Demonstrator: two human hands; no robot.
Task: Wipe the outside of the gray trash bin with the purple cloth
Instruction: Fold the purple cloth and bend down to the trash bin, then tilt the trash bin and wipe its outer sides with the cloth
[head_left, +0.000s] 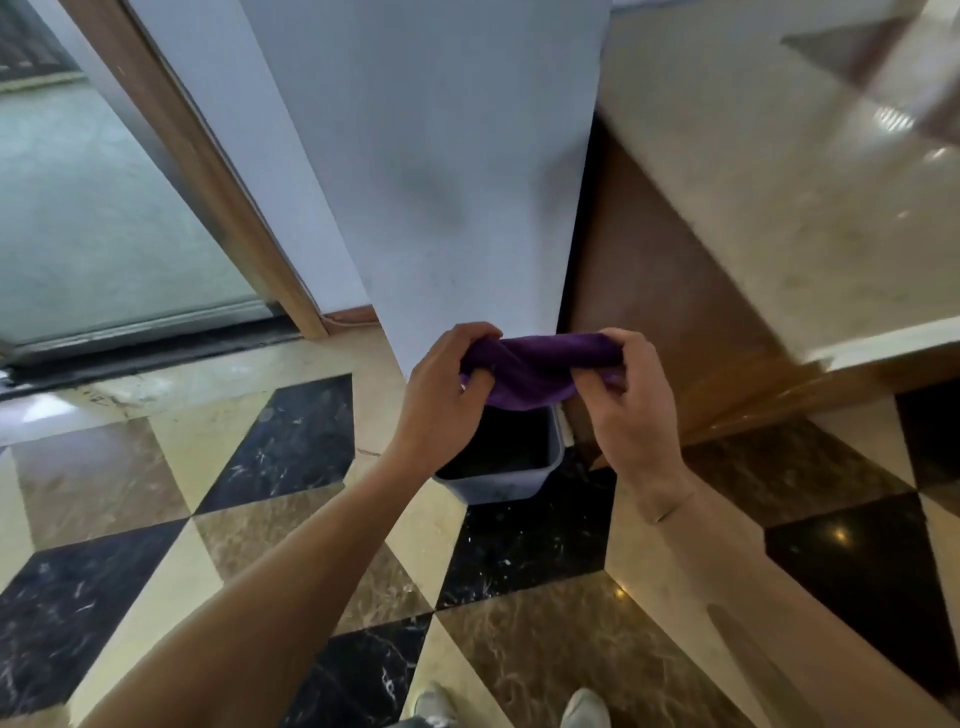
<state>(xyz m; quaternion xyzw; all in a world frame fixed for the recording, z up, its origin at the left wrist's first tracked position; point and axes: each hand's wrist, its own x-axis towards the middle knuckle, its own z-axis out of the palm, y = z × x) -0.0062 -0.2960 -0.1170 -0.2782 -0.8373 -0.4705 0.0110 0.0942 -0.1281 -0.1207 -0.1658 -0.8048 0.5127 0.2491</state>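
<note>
The purple cloth (535, 366) is bunched and stretched between both hands in mid-air. My left hand (447, 384) grips its left end and my right hand (631, 395) pinches its right end. Directly below them on the floor stands the gray trash bin (498, 483), small and rectangular with a dark inside. The cloth and hands hide the bin's far rim. The cloth hangs above the bin without touching it.
A white pillar (441, 182) rises right behind the bin. A brown wooden counter front (665, 312) with a marble top (779, 171) is to the right. A glass door (104, 234) with wooden frame is at left. My shoes (587, 709) stand on the patterned marble floor.
</note>
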